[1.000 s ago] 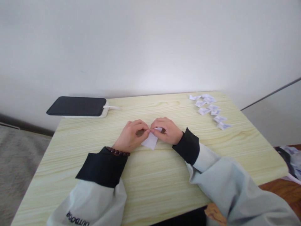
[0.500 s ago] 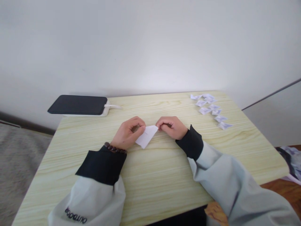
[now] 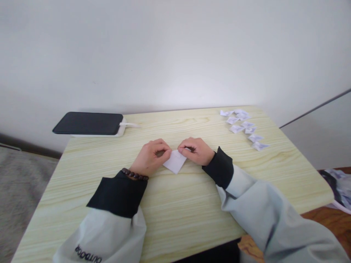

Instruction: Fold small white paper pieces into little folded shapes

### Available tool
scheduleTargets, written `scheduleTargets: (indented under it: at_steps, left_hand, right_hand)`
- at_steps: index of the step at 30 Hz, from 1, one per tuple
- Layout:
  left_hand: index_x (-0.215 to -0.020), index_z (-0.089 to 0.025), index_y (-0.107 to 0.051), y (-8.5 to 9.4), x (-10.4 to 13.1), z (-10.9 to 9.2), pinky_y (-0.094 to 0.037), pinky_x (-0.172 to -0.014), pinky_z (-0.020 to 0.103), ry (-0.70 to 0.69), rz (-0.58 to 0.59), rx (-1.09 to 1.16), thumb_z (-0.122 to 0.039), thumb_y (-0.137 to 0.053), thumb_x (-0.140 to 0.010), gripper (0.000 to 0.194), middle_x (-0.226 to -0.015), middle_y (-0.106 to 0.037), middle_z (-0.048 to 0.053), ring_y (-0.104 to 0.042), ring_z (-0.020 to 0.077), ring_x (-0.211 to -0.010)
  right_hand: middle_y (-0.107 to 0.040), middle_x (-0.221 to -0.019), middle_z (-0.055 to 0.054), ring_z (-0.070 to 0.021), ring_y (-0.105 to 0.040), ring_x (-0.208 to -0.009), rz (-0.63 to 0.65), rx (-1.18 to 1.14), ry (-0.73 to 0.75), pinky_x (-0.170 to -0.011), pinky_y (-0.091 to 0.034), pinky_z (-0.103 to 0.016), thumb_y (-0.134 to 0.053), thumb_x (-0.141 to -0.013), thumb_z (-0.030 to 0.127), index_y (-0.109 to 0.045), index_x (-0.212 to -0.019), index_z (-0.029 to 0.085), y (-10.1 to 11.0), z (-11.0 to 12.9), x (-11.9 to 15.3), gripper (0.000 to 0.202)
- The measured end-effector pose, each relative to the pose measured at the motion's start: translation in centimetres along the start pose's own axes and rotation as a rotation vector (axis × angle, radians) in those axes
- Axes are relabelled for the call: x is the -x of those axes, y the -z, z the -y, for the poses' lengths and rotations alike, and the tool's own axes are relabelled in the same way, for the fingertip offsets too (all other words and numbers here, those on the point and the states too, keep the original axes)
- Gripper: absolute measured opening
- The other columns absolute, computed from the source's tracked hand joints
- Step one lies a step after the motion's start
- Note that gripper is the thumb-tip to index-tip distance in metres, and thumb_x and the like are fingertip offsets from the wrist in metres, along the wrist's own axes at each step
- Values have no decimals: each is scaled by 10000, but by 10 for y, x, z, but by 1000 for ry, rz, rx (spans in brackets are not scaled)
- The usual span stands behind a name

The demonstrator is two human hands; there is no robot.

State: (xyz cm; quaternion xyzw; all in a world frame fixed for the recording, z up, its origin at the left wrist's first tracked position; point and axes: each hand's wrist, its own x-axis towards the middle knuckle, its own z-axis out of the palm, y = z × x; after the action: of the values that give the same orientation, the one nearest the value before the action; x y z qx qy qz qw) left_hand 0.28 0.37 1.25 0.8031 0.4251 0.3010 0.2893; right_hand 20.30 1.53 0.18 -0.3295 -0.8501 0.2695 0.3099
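A small piece of folded white paper [image 3: 175,162] is held just above or on the table, between my two hands, one corner pointing toward me. My left hand [image 3: 151,156] pinches its upper left edge between thumb and fingers. At the upper right edge, the thumb and index finger of my right hand [image 3: 197,150] are closed on the same paper. Both sets of fingertips are close together and hide the paper's side corners.
Several small folded white paper pieces [image 3: 242,116] lie at the back right of the wooden table [image 3: 178,215]. A black phone [image 3: 89,123] rests on a white block with a white cable at the back left. A wall stands behind.
My right hand has moved slightly left, nearer my left hand, and has shifted its grip on the paper. The paper now lies straighter, its lower corner further right.
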Motion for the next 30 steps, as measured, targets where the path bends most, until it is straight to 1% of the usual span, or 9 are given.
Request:
scheduleTargets:
  at_steps: [3, 8, 11, 15, 19, 22, 26, 28, 30]
  left_hand:
    - [-652, -159, -647, 2, 0, 0, -401, -601, 228, -2, 12, 2, -236, -516, -790, 205, -717, -609, 11, -539, 111, -637]
    - [-668, -167, -642, 7, 1, 2, -426, -642, 231, 15, 32, 25, -238, -503, -792, 200, -765, -630, 17, -559, 120, -679]
    - [-717, -165, -643, 7, 0, 2, -443, -679, 245, -12, 55, 43, -274, -475, -823, 226, -805, -641, 33, -577, 136, -731]
    - [-760, -164, -651, 5, -2, 0, -442, -715, 261, -55, 76, 47, -290, -457, -853, 250, -823, -656, 42, -588, 144, -766]
    - [-707, -169, -645, 3, -2, 1, -416, -647, 244, -48, 75, -12, -283, -499, -832, 224, -777, -655, 25, -572, 130, -702]
    - [-714, -154, -643, 3, -1, 2, -393, -588, 232, -17, 56, 4, -287, -493, -838, 236, -765, -634, 26, -550, 121, -664]
    - [-704, -144, -632, 4, 0, 2, -382, -570, 228, 11, 46, 38, -280, -483, -842, 244, -756, -614, 25, -527, 114, -644]
    - [-708, -143, -633, 4, 1, 2, -379, -568, 228, 14, 51, 38, -274, -480, -842, 242, -759, -614, 25, -523, 112, -640]
    - [-716, -145, -639, 4, 0, 3, -382, -577, 229, 2, 51, 32, -272, -486, -839, 234, -764, -619, 25, -531, 114, -649]
  right_hand:
    - [-596, -631, -5, -92, -493, -565, 14, -30, -27, -549, -350, -202, -468, -826, 255, -607, -712, 145, 2, -1, 1, 211]
    - [-561, -606, 8, -84, -456, -544, -30, -137, -153, -525, -337, -199, -463, -828, 272, -591, -703, 139, 5, -4, 4, 223]
    - [-564, -607, 9, -81, -449, -533, -4, -109, -129, -511, -325, -198, -470, -829, 280, -597, -707, 139, 5, -4, 4, 226]
    - [-599, -645, -4, -86, -486, -558, 13, -38, -64, -520, -334, -195, -477, -828, 264, -611, -731, 142, 2, -2, 2, 206]
    - [-609, -650, -10, -99, -502, -581, 30, 36, 1, -559, -358, -206, -483, -819, 238, -611, -727, 153, 1, -1, 1, 179]
    - [-627, -682, -17, -104, -528, -605, 35, 12, -15, -585, -381, -207, -460, -802, 183, -624, -768, 150, 2, -2, 2, 170]
    - [-632, -679, -7, -102, -544, -612, 9, -77, -98, -597, -393, -204, -421, -792, 125, -631, -776, 145, 6, -2, 3, 211]
    - [-613, -654, 1, -97, -528, -594, 9, -111, -118, -587, -385, -205, -412, -808, 139, -625, -760, 144, 7, -1, 4, 218]
    - [-596, -652, -1, -96, -513, -595, 17, -121, -106, -583, -379, -207, -412, -838, 190, -613, -753, 140, 7, 1, 3, 224]
